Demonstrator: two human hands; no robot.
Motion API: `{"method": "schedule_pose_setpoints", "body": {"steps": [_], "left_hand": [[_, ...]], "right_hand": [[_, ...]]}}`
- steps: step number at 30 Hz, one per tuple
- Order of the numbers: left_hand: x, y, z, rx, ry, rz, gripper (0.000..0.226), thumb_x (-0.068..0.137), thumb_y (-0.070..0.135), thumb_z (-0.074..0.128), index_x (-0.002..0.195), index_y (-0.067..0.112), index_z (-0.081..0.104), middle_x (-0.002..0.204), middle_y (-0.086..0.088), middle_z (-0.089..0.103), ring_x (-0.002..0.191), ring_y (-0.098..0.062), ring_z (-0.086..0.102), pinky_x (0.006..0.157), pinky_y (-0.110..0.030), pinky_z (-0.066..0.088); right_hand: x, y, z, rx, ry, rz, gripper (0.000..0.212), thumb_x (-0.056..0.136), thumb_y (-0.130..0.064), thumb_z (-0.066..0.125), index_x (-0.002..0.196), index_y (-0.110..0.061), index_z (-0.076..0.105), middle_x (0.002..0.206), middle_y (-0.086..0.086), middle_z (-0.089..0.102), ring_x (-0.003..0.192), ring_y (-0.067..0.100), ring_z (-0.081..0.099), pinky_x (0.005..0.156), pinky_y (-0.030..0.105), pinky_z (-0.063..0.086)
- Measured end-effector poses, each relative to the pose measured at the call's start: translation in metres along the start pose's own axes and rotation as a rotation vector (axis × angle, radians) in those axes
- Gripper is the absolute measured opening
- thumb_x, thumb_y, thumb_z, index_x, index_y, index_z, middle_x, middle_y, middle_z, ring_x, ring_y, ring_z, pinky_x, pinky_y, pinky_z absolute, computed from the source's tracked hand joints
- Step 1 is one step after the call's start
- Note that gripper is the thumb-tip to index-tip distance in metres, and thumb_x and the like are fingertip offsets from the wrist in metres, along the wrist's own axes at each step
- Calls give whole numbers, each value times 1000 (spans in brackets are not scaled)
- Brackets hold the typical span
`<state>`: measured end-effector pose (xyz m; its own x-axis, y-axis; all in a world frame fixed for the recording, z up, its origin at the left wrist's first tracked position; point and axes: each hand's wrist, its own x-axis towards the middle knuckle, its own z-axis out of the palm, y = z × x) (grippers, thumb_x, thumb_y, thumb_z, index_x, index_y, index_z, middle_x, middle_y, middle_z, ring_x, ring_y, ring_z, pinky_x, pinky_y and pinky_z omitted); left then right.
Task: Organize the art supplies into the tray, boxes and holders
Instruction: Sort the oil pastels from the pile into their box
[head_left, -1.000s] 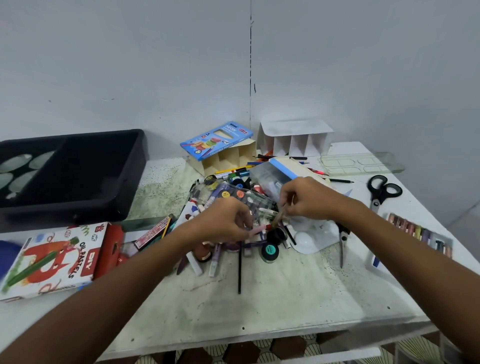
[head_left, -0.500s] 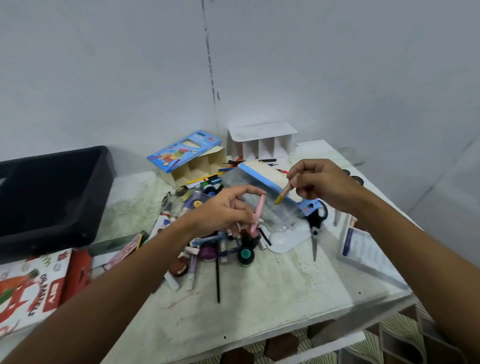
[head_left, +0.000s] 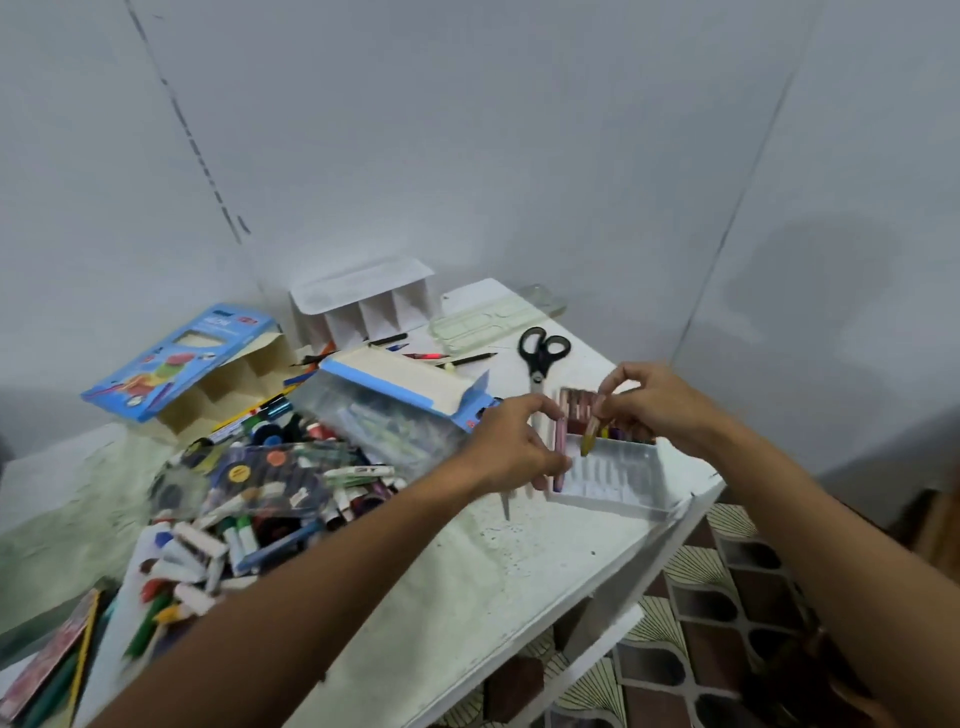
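pile (head_left: 249, 483): loose paint tubes, markers and pencils, well left of the crayon tray, not sorted yet
left hand (head_left: 511, 449): at the tray's left edge, fingers and thumb pinched on the pink crayon
pink crayon (head_left: 560, 453): long axis runs near-to-far, about parallel to the tray's slots, over or just beside the leftmost slot; cannot tell if it touches the tray
crayon tray (head_left: 623, 475): white slotted tray at the table's right corner; far slots filled with dark crayons, near slots bare
yellow crayon (head_left: 590, 435): tip down, tilted, over a bare slot just right of the pink one, top end leaning away toward the filled row
right hand (head_left: 652, 402): above the tray's far half, fingertips pinched on the yellow crayon's top end
key relation: both crayons sit right over the tray, bare slots lie directly below the grips; pink looks nearer to lined up, yellow likely needs laying flat along its slot
scissors (head_left: 540, 353): black handles, just behind the tray, not in the way
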<state>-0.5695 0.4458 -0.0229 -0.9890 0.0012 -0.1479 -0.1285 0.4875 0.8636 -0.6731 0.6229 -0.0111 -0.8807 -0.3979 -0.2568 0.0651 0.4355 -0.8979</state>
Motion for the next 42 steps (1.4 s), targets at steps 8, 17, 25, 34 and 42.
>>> {"method": "schedule_pose_setpoints", "body": {"steps": [8, 17, 25, 34, 42], "left_hand": [[31, -7, 21, 103, -32, -70, 46, 74, 1, 79, 114, 11, 58, 77, -13, 69, 51, -15, 64, 43, -20, 46], [41, -14, 24, 184, -57, -53, 58, 72, 9, 84, 125, 8, 59, 83, -8, 66, 52, -10, 62, 46, -18, 46], [27, -31, 14, 607, 4, 396, 22, 84, 31, 73, 102, 18, 75, 99, 4, 70, 82, -8, 56, 66, -25, 44], [24, -60, 9, 847, 15, 788, 29, 88, 28, 58, 111, 17, 72, 117, 1, 70, 92, -20, 56, 59, -32, 52], [29, -65, 8, 905, -62, 757, 46, 93, 38, 41, 121, 12, 66, 121, 2, 68, 108, -17, 54, 75, -40, 55]], "right_hand": [[-2, 23, 13, -134, -15, 79, 16, 80, 0, 69, 84, -11, 58, 61, 7, 65, 47, 14, 56, 44, 21, 37], [5, 24, 25, -208, -18, 64, 18, 79, 1, 71, 79, -11, 58, 68, 8, 64, 50, 16, 60, 47, 24, 49], [7, 25, 30, -265, 17, 48, 19, 75, -6, 80, 81, -9, 62, 72, 9, 67, 58, 19, 62, 61, 34, 54], [7, 20, 33, -278, 18, 69, 15, 75, 1, 78, 70, -6, 65, 67, 16, 70, 57, 27, 69, 60, 36, 60], [8, 19, 35, -442, 15, 64, 16, 72, -5, 82, 68, -12, 67, 72, 10, 69, 61, 21, 65, 60, 33, 57]]}}
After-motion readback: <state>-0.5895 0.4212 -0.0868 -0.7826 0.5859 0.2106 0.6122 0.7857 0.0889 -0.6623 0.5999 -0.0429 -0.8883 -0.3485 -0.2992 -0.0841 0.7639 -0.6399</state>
